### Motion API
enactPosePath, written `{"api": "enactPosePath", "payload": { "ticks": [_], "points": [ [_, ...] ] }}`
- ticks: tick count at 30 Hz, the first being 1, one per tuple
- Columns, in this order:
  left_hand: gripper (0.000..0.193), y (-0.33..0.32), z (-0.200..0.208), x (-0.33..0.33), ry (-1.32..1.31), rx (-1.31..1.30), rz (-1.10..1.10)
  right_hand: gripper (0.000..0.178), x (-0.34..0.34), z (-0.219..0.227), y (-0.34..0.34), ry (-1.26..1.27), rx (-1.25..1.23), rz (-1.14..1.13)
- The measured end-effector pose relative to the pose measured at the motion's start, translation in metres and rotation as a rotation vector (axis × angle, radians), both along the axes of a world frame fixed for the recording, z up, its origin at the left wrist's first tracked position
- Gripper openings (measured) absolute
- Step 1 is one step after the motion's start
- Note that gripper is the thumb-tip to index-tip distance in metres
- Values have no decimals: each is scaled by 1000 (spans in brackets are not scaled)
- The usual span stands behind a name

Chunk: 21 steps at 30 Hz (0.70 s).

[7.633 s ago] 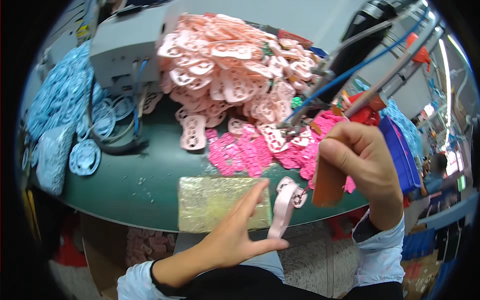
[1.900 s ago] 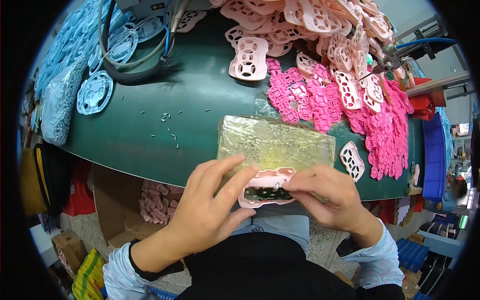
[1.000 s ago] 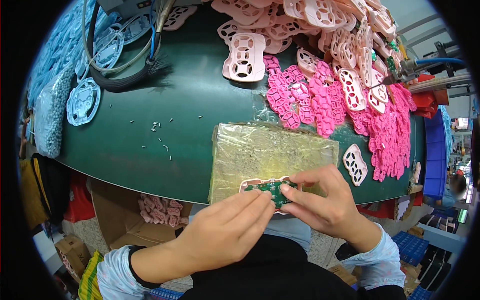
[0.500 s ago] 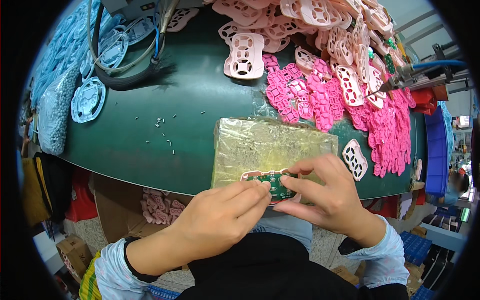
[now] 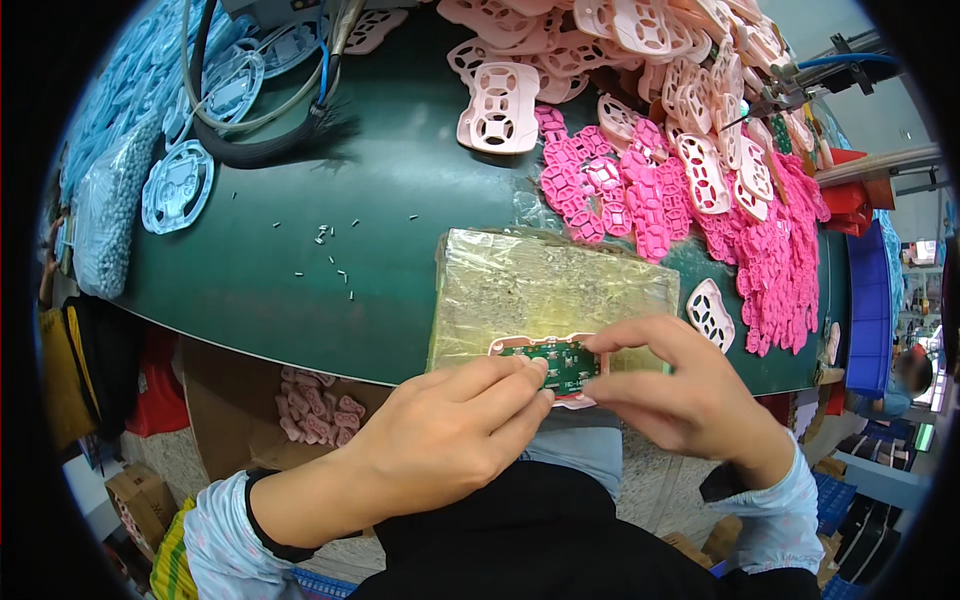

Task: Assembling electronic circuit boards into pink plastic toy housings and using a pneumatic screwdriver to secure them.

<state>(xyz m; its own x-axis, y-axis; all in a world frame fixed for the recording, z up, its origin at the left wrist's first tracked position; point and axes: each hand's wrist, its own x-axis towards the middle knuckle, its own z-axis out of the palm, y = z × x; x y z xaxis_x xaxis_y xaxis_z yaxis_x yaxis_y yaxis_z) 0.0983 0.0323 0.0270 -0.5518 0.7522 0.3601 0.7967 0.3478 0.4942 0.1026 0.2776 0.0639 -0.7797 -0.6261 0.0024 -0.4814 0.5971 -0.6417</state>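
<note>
Just above the near edge of a taped block (image 5: 540,285), a pale pink plastic shell (image 5: 497,346) holds a green circuit board (image 5: 572,366). My left hand (image 5: 440,430) grips the shell from the left, its thumb and fingertips over the board's left and lower part. At the other end, my right hand (image 5: 690,395) has its thumb and index finger on the right end of the shell and board, a gap between the two tips. The shell's underside is hidden.
Pink shells (image 5: 640,30) and bright pink button pads (image 5: 780,260) heap at the far right. One pale shell (image 5: 710,315) lies beside the block. Small metal pins (image 5: 322,235) are scattered left of it. Blue parts (image 5: 180,185) and a bag of beads (image 5: 105,220) line the left side.
My right fingertips have shifted right, from over the board to its right end, and the thumb has come up from the lower edge. My left hand keeps its hold.
</note>
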Motion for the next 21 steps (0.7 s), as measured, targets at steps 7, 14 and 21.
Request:
{"api": "enactPosePath", "payload": {
  "ticks": [7,14,21],
  "points": [
    [30,4,4,-1,-11,-14,-23,34,31,-8,-5,217,104,-47],
    [32,3,3,1,10,-28,-7,34,35,-8,2,198,50,-77],
    [33,4,2,1,-6,-35,-3,37,45,-17,-6,226,50,-115]
  ]
}}
